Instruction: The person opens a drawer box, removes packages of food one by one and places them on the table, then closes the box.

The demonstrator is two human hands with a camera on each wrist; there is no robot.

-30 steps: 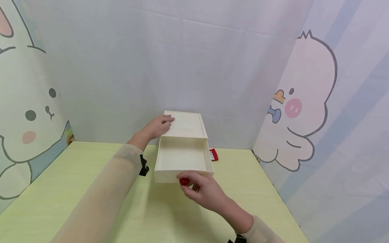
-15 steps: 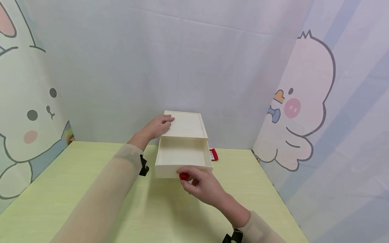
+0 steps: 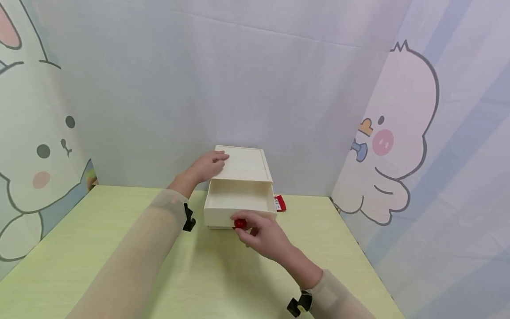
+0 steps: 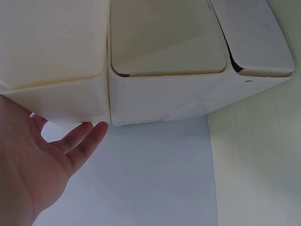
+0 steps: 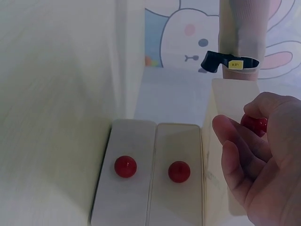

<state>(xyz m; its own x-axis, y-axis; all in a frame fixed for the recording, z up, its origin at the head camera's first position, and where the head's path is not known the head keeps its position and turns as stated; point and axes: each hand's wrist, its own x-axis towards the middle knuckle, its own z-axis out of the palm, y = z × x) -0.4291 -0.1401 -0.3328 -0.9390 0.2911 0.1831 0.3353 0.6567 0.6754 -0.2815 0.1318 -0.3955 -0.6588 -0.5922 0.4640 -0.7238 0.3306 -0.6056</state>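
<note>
Top drawer (image 3: 220, 217) was part-open; red knob (image 3: 240, 223) pinched by right hand (image 3: 264, 235), cabinet (image 3: 246, 164) touched at ten o'clock by loose-fingered left hand (image 3: 206, 166).

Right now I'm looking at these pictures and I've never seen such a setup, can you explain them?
There's no machine, just a person's bare hands. The wide picture comes from a head-worn camera; the two close ones come from cameras on each wrist. A pale drawer unit stands on a yellow-green table, its top drawer partly out. The left hand rests on the unit; the right hand pinches the drawer's red knob. A red-and-white item shows beside the unit, partly hidden.
</note>
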